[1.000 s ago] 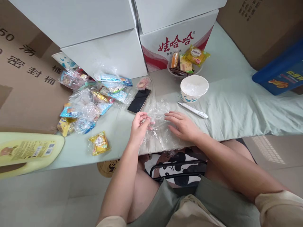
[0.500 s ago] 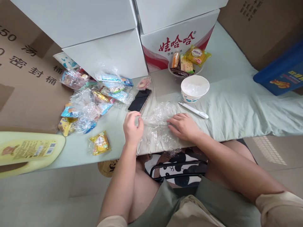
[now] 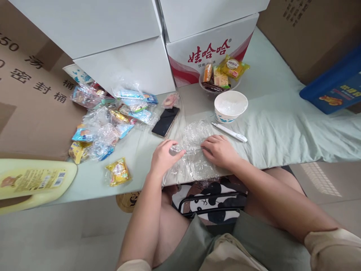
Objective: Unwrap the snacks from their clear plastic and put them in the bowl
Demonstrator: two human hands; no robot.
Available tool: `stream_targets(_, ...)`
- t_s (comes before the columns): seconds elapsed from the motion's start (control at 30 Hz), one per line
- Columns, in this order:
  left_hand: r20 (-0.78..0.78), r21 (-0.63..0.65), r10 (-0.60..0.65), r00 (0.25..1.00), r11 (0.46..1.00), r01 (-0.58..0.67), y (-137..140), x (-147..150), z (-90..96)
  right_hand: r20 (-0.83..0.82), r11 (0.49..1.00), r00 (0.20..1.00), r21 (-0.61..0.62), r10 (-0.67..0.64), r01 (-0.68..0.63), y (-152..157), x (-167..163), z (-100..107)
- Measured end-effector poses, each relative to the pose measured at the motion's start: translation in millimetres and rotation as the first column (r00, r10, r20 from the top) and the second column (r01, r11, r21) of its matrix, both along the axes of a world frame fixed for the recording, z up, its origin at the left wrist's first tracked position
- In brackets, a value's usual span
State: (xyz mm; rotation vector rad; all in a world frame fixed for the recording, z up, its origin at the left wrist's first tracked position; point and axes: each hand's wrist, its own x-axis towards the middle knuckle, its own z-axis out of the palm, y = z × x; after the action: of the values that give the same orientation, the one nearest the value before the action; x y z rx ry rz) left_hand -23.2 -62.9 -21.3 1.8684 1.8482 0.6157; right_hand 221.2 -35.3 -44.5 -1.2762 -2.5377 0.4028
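A crinkled sheet of clear plastic film (image 3: 194, 163) lies on the cloth in front of me, its near end hanging over the edge. At its left side is my left hand (image 3: 164, 158), thumb and fingers apart around a ridge of the film. My right hand (image 3: 219, 150) has its curled fingertips on the film's right side and pinches it there. Just beyond that hand lies a white utility knife (image 3: 229, 131). A paper bowl (image 3: 230, 107) holding crumpled clear plastic stands behind the knife. The black phone (image 3: 166, 121) rests beyond my left hand.
Several snack wrappers (image 3: 104, 124) are heaped at the left. A yellow packaged snack (image 3: 118, 172) lies near the edge beside a pale yellow jug (image 3: 36, 182). Packaged snacks fill a clear bowl (image 3: 208, 91) before white boxes (image 3: 180, 62). A blue container (image 3: 331, 90) stands right.
My left hand has moved right along the film and its thumb now points toward my right hand. My right hand stays almost in place on the film.
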Motion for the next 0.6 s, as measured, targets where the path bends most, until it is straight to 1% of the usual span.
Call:
stream_targets(0.07, 0.007, -0.072, 0.059, 0.998, 0.996, -0.058, 1, 1, -1.2, 0.007, 1.000, 1.000, -0.003, -0.005, 0.005, 0, -1, 0)
stream_targets(0.13, 0.018, -0.104, 0.173, 0.985, 0.980, -0.171, 5, -1, -3.8, 0.008, 1.000, 1.000, -0.010, -0.008, 0.008, 0, -1, 0)
stream_targets(0.2, 0.021, -0.081, 0.295, 0.955, 0.953, -0.293, 8, -4, -6.2, -0.002, 1.000, 1.000, -0.021, -0.009, 0.009, 0, -1, 1)
stream_targets(0.23, 0.023, -0.056, 0.337, 0.941, 0.940, -0.335, 9, -5, -6.9, -0.009, 1.000, 1.000, -0.026, -0.009, 0.008, 0, 0, 1)
stream_targets(0.27, 0.030, -0.023, 0.353, 0.935, 0.935, -0.353, 10, -6, -7.2, -0.015, 0.999, 1.000, -0.032, -0.007, 0.007, 0, 0, 1)
stream_targets(0.3, 0.042, 0.021, 0.340, 0.940, 0.940, -0.341, 9, -6, -7.1, -0.020, 0.999, 1.000, -0.036, -0.005, 0.004, 0, 0, 1)
stream_targets(0.33, 0.058, 0.075, 0.294, 0.954, 0.952, -0.298, 8, -6, -6.7, -0.022, 0.999, 1.000, -0.039, -0.004, 0.003, 0, 0, 1)
stream_targets(0.4, 0.088, 0.183, 0.143, 0.986, 0.970, -0.157, 5, -2, -5.7, -0.017, 0.999, 1.000, -0.040, -0.003, 0.002, 0, 0, 1)
stream_targets(0.43, 0.097, 0.218, 0.064, 0.993, 0.972, -0.084, 4, 0, -5.2, -0.013, 0.999, 1.000, -0.039, -0.002, 0.002, 0, 0, 0)
stream_targets(0.47, 0.100, 0.232, 0.004, 0.995, 0.972, -0.027, 2, 3, -5.1, -0.009, 0.999, 1.000, -0.038, -0.001, 0.001, 0, 0, 0)
stream_targets(0.5, 0.102, 0.223, -0.031, 0.994, 0.975, 0.007, 2, 5, -5.2, -0.007, 0.999, 1.000, -0.037, -0.001, 0.000, 0, 0, 0)
stream_targets(0.53, 0.102, 0.198, -0.037, 0.994, 0.980, 0.017, 1, 7, -5.6, -0.007, 0.999, 1.000, -0.036, 0.001, -0.001, 0, -1, 0)
stream_targets(0.6, 0.103, 0.113, -0.001, 0.995, 0.994, -0.010, 2, 9, -7.2, -0.009, 0.999, 1.000, -0.035, 0.004, -0.004, 0, -1, 0)
